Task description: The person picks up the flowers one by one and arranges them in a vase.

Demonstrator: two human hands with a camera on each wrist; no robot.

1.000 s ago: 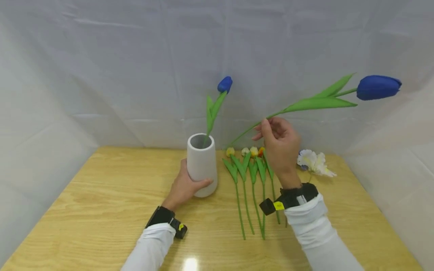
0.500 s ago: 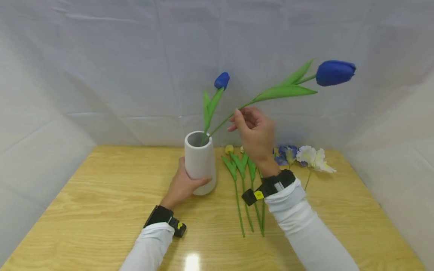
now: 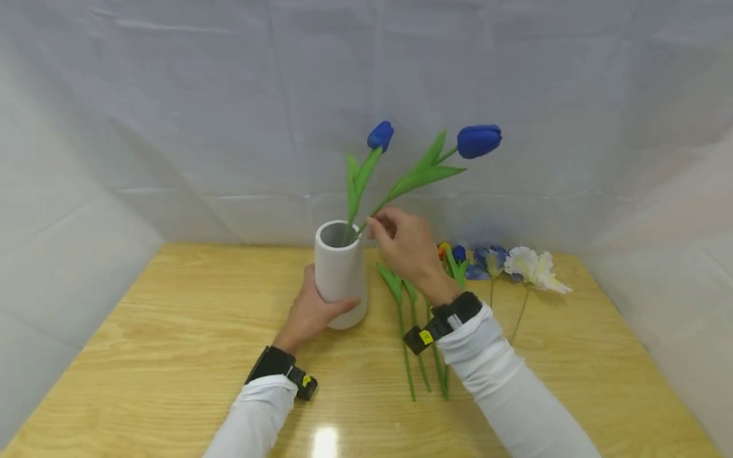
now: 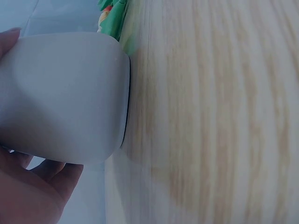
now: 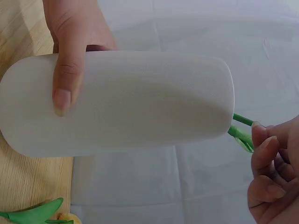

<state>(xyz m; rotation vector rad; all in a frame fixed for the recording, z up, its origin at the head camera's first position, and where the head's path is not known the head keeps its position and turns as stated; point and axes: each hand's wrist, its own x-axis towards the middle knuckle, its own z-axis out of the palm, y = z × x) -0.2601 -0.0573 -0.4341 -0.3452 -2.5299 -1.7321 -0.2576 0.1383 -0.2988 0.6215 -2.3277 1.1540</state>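
Observation:
A white vase [image 3: 339, 280] stands upright on the table, and my left hand [image 3: 312, 313] grips its lower body, thumb across the front. In the left wrist view my left hand [image 4: 35, 191] curls round the vase [image 4: 70, 98]. One blue tulip [image 3: 380, 136] leans in the vase's mouth. My right hand [image 3: 408, 248] pinches the stem of a second blue tulip [image 3: 478, 141] just above the rim; its lower end is inside the mouth, its bloom tilted to the right. The right wrist view shows the right-hand fingertips [image 5: 261, 140] on the green stem [image 5: 244, 119] beside the vase opening.
Several tulips [image 3: 405, 343] lie in a row right of the vase, partly hidden under my right arm. A blue iris-like flower [image 3: 487, 261] and a white ruffled flower [image 3: 534, 268] lie farther right. Pale sheeting [image 3: 240, 127] hangs behind the wooden table [image 3: 172, 331].
My right hand has moved left and down, bringing the second blue tulip from the right to the vase, its stem end now in the mouth. The left hand stays on the vase.

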